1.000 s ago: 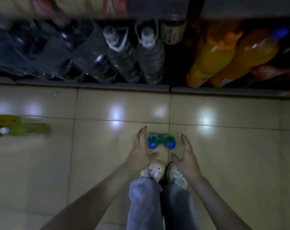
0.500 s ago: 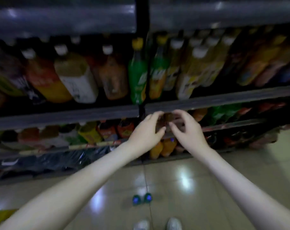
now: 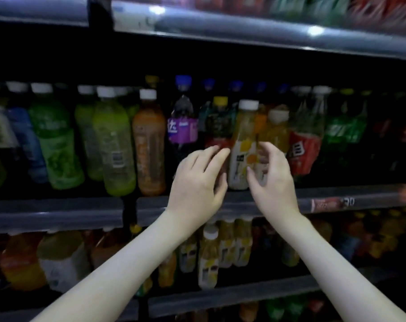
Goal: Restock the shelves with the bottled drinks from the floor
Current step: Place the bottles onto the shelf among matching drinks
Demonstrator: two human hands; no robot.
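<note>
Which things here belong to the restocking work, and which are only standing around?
Job: left hand, right hand, yellow juice bottle between them, middle shelf.
Only standing: green bottles, orange bottle, purple-label bottle, lower-shelf bottles.

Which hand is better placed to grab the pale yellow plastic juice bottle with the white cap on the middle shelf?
Right hand, probably: its curled fingers and thumb sit over the lower body of the pale yellow plastic juice bottle; contact is unclear. The left hand lies open beside it, fingers straight.
</note>
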